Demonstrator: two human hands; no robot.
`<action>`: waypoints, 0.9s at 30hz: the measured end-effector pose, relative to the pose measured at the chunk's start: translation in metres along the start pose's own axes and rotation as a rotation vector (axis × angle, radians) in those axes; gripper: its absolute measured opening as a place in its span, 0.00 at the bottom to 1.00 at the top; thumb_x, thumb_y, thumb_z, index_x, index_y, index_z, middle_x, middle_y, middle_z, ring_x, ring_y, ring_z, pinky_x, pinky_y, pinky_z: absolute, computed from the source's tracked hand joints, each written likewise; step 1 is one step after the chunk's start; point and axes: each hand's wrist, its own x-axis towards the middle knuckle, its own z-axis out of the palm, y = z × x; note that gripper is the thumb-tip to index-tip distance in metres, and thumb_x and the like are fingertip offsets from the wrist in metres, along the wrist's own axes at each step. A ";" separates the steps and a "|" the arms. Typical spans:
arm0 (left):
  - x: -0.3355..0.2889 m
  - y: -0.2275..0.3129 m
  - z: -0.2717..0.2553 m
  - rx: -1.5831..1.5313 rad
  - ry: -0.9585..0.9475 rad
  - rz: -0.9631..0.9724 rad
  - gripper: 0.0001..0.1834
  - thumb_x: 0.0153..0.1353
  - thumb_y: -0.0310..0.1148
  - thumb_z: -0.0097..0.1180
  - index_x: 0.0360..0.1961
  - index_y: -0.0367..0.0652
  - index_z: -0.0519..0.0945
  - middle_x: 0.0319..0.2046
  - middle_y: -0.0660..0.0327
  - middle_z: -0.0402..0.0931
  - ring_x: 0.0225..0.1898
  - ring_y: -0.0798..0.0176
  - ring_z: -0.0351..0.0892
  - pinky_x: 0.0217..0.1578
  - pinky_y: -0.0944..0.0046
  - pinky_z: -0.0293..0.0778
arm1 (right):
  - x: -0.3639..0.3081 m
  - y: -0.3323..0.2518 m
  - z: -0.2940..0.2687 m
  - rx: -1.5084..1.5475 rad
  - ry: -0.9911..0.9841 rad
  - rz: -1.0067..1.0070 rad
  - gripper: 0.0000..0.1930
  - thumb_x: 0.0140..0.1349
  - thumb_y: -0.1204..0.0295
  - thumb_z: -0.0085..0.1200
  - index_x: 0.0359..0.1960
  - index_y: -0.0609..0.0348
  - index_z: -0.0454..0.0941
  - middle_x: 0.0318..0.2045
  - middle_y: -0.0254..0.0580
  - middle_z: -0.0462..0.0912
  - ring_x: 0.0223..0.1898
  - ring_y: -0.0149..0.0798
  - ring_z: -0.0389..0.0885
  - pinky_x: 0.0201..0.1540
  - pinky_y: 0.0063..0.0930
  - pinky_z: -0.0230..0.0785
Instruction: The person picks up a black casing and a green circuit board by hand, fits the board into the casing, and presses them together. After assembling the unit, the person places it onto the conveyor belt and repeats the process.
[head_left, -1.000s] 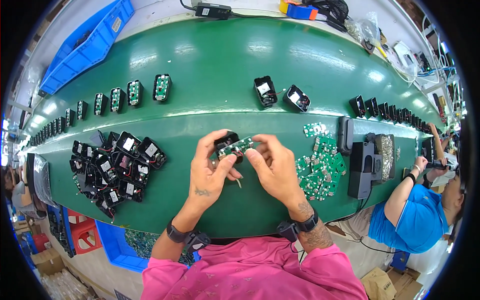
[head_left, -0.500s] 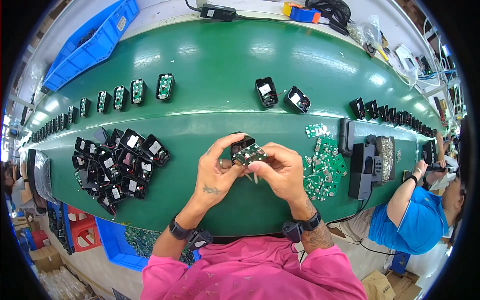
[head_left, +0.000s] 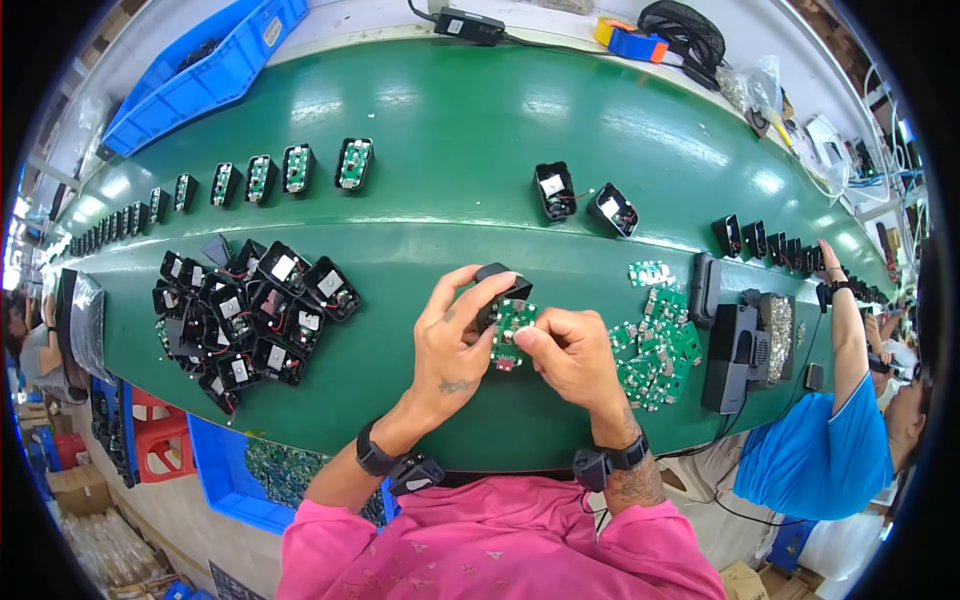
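My left hand (head_left: 453, 335) is wrapped round a small black plastic housing (head_left: 506, 279), which is partly covered by its fingers. In front of that housing, my right hand (head_left: 578, 357) pinches a green circuit board (head_left: 511, 330) between thumb and fingers. The board's component side faces up, with a small red part at its lower end. Whether wires join board and housing is hidden. Right of my hands lies a heap of green circuit boards (head_left: 658, 345). On the left is a pile of black housings (head_left: 235, 318) with white squares and wires inside.
Two black housings (head_left: 554, 190) stand beyond my hands. Rows of housings run along the belt at left (head_left: 297, 168) and right (head_left: 754, 240). A black device (head_left: 729, 355) stands beside a tray of small parts (head_left: 775, 325). A co-worker in blue (head_left: 820, 455) reaches to the right row.
The board has turned from lying slantwise to nearly upright, and its red part now shows. My left fingers have closed further over the housing. The co-worker's arm has stretched out to the right row.
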 end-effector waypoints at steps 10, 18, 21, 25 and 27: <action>0.002 -0.002 0.003 0.203 0.038 0.251 0.29 0.55 0.08 0.48 0.59 0.37 0.76 0.61 0.48 0.72 0.48 0.60 0.83 0.40 0.68 0.80 | -0.001 -0.009 0.002 -0.064 0.068 -0.028 0.13 0.70 0.69 0.55 0.27 0.64 0.77 0.16 0.37 0.75 0.17 0.28 0.73 0.20 0.26 0.63; 0.009 0.004 -0.010 -0.182 -0.193 -0.051 0.30 0.57 0.10 0.46 0.62 0.36 0.72 0.61 0.52 0.71 0.53 0.63 0.78 0.43 0.69 0.80 | 0.003 0.003 0.005 -0.092 0.200 -0.006 0.16 0.67 0.68 0.59 0.22 0.63 0.77 0.12 0.29 0.72 0.15 0.20 0.66 0.17 0.21 0.56; 0.009 0.003 -0.013 -0.356 -0.269 -0.118 0.26 0.60 0.14 0.47 0.61 0.37 0.72 0.60 0.53 0.70 0.53 0.64 0.77 0.42 0.69 0.82 | 0.004 0.000 0.004 -0.104 0.219 0.042 0.16 0.66 0.68 0.60 0.22 0.64 0.77 0.12 0.29 0.71 0.15 0.20 0.64 0.17 0.21 0.54; 0.007 0.002 -0.005 -0.345 -0.177 -0.182 0.18 0.68 0.26 0.50 0.59 0.37 0.73 0.55 0.55 0.73 0.48 0.65 0.80 0.35 0.68 0.85 | 0.003 -0.001 0.010 -0.159 0.242 0.036 0.17 0.66 0.68 0.61 0.20 0.64 0.76 0.11 0.29 0.70 0.15 0.20 0.62 0.17 0.21 0.53; 0.006 0.001 -0.004 -0.292 -0.162 -0.223 0.17 0.70 0.29 0.51 0.58 0.37 0.73 0.53 0.55 0.74 0.46 0.66 0.80 0.32 0.69 0.85 | 0.003 0.002 0.011 -0.333 0.229 0.027 0.15 0.65 0.69 0.62 0.23 0.65 0.77 0.12 0.30 0.71 0.16 0.20 0.62 0.18 0.22 0.53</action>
